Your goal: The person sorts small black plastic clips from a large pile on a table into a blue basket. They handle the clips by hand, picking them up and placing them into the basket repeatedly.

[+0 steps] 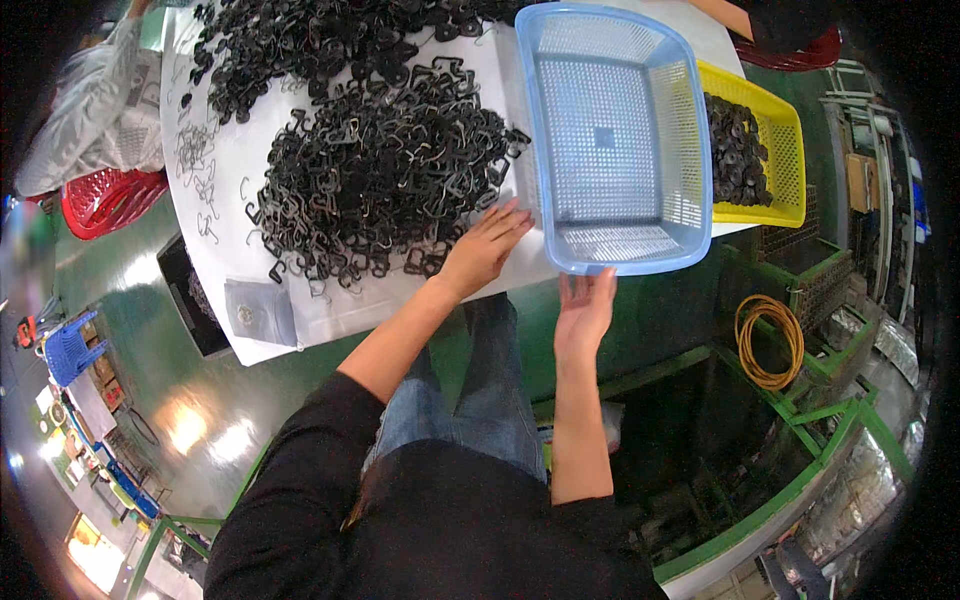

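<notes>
one blue mesh basket [600, 95] takes centre stage, sitting at the right end of the white table [335, 325], and look at its six o'clock edge: the right hand [585, 320] is there, fingers pointing up to twelve, tips right at the near rim and partly lost under it, so i can't tell whether they grip it or merely touch. over at the basket's eight o'clock, the left hand [488, 248] lies stretched out, fingers long and nearly together, holding nothing that shows, tips just beside the basket wall. that same hand meets the four o'clock fringe of a big heap of black hooks [380, 175], which fills the basket's nine o'clock side. wider now: yellow basket [787, 150] at three, loaded with flat dark pieces [735, 150]; coiled orange hose [770, 342] down at five!
</notes>
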`<state>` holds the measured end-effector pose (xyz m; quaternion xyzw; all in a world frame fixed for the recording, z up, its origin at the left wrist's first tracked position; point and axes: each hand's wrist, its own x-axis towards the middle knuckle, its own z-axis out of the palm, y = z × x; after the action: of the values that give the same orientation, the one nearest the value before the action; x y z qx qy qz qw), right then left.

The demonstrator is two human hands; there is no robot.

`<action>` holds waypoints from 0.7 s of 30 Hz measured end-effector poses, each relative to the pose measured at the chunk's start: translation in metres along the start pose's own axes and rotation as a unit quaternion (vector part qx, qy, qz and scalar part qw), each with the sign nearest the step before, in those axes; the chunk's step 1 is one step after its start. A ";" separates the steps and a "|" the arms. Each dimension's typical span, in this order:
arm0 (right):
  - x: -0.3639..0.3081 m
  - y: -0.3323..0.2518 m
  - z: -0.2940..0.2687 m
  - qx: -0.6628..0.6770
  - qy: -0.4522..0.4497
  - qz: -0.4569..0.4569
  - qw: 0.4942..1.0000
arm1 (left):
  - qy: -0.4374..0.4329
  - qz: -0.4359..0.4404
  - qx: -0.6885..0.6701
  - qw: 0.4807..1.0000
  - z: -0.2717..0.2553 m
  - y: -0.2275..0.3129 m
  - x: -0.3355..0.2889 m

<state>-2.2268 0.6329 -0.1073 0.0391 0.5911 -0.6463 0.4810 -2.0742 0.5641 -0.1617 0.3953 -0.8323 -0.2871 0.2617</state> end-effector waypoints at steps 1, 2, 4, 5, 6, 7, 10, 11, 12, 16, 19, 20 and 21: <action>-0.013 0.006 -0.008 -0.008 -0.024 0.006 1.000 | 0.053 -0.060 -0.041 0.996 -0.006 0.006 -0.008; -0.025 0.015 -0.012 -0.158 -0.025 0.031 0.987 | 0.106 -0.120 -0.079 0.984 -0.012 0.014 -0.019; -0.037 0.033 -0.010 -0.395 -0.123 -0.068 0.908 | 0.187 -0.251 -0.111 0.943 -0.021 0.028 -0.041; -0.034 0.039 -0.006 -0.524 -0.181 -0.142 0.820 | 0.176 -0.286 -0.135 0.932 -0.023 0.033 -0.050; -0.028 0.047 0.002 -0.563 -0.172 -0.206 0.782 | 0.166 -0.319 -0.159 0.919 -0.025 0.037 -0.056; -0.020 0.053 0.012 -0.598 -0.161 -0.269 0.738 | 0.156 -0.351 -0.184 0.905 -0.025 0.038 -0.061; -0.006 0.061 0.033 -0.658 -0.130 -0.305 0.676 | 0.143 -0.306 -0.088 0.937 -0.018 0.037 -0.056; -0.003 0.062 0.038 -0.668 -0.120 -0.300 0.670 | 0.137 -0.292 -0.041 0.946 -0.015 0.035 -0.051; 0.000 0.061 0.041 -0.688 -0.120 -0.295 0.652 | 0.109 -0.274 -0.038 0.955 -0.013 0.032 -0.046; 0.017 0.058 0.048 -0.720 -0.152 -0.357 0.576 | 0.093 -0.320 -0.011 0.943 -0.003 0.032 -0.031; 0.033 0.057 0.047 -0.725 -0.177 -0.409 0.526 | 0.121 -0.340 -0.004 0.933 0.004 0.032 -0.025; 0.037 0.057 0.045 -0.726 -0.183 -0.422 0.512 | 0.119 -0.333 0.022 0.935 0.006 0.030 -0.025; 0.040 0.057 0.043 -0.712 -0.197 -0.408 0.536 | 0.114 -0.327 0.044 0.937 0.009 0.029 -0.024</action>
<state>-2.1877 0.5846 -0.1605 -0.6898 0.6988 -0.1293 0.1386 -2.0815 0.6008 -0.1532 0.6869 -0.6335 -0.2729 0.2287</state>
